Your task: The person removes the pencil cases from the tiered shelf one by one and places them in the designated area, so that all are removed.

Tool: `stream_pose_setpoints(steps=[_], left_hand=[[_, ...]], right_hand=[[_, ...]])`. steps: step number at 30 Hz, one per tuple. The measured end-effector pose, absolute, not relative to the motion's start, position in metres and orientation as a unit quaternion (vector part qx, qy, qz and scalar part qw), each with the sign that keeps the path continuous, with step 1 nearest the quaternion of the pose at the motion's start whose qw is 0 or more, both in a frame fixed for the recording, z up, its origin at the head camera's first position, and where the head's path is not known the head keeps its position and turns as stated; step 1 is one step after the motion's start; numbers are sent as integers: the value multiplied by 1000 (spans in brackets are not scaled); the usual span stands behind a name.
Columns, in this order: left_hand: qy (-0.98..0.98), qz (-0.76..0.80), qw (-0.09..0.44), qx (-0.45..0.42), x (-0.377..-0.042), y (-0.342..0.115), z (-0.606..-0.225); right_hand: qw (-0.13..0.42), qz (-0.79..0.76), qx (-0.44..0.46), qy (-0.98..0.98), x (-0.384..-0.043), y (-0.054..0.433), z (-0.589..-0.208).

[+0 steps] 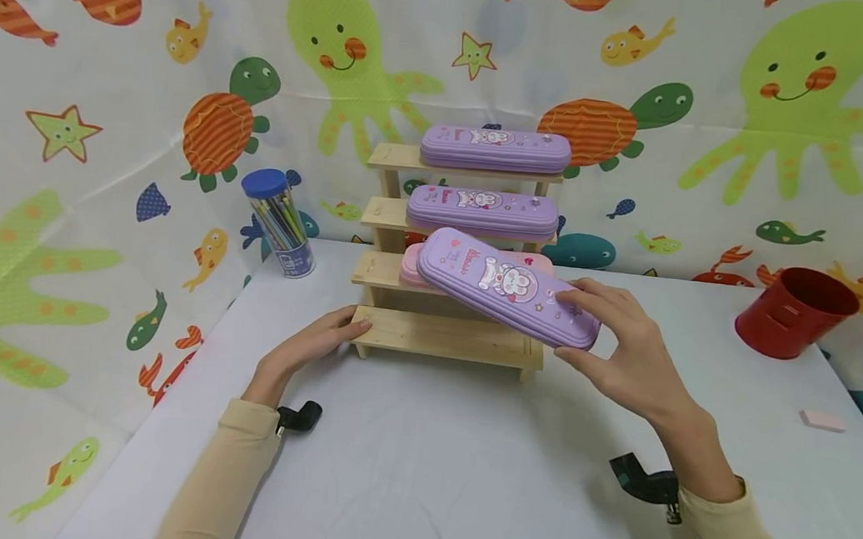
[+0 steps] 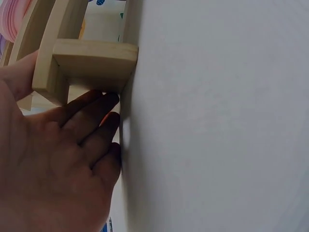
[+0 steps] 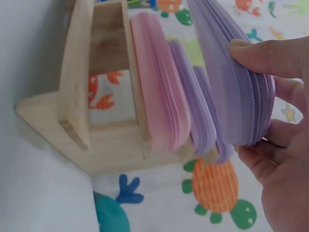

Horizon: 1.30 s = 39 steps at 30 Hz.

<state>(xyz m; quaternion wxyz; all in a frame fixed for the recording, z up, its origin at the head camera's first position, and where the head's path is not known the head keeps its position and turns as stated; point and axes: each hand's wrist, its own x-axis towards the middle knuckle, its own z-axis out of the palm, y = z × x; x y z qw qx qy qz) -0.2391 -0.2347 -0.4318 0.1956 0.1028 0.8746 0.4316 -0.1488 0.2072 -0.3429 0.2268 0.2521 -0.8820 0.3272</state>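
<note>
The right hand [image 1: 625, 350], forearm slanting inward, pinches the right end of a purple rounded-rectangular zippered case [image 1: 477, 264], thumb beneath and fingers above; the case is held in the air, right end lower, near the right end of a pale wooden four-step stand [image 1: 382, 270]. The left hand [image 1: 319, 337], thumb uppermost, grips the lowest step [image 1: 434, 336] at its left end.

A white worktop [image 1: 426, 461] carries a four-tier wooden rack [image 1: 434, 335]. A purple pencil case [image 1: 496, 150] lies at its top, a second purple pencil case [image 1: 483, 213] one level down, and a pink pencil case [image 3: 163, 87] below that. A blue-lidded pencil jar [image 1: 279, 222] stands to the left; a red bucket [image 1: 779, 320] and a small pink block [image 1: 822, 421] sit to the right.
</note>
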Motion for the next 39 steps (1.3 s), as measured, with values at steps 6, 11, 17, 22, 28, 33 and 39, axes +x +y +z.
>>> stream_pose_setpoints(steps=[6, 11, 17, 22, 28, 33, 39], left_hand=[[874, 433, 195, 104, -239, -235, -432], [873, 436, 194, 104, -239, -235, -432], [871, 439, 194, 102, -239, -235, -431], [871, 437, 198, 101, -240, -234, -431], [872, 436, 199, 98, -239, -235, -432], [871, 440, 198, 98, -240, -235, -433], [870, 441, 195, 104, -241, -235, -434]], right_hand=[[264, 331, 214, -880, -150, 222, -337], [288, 343, 176, -877, -150, 233, -332], [312, 358, 145, -868, -153, 243, -330], [332, 361, 125, -862, -158, 252, -334], [338, 360, 76, -866, -161, 264, -339], [339, 356, 41, -870, -163, 272, -342], [330, 358, 13, -874, -168, 280, -349]])
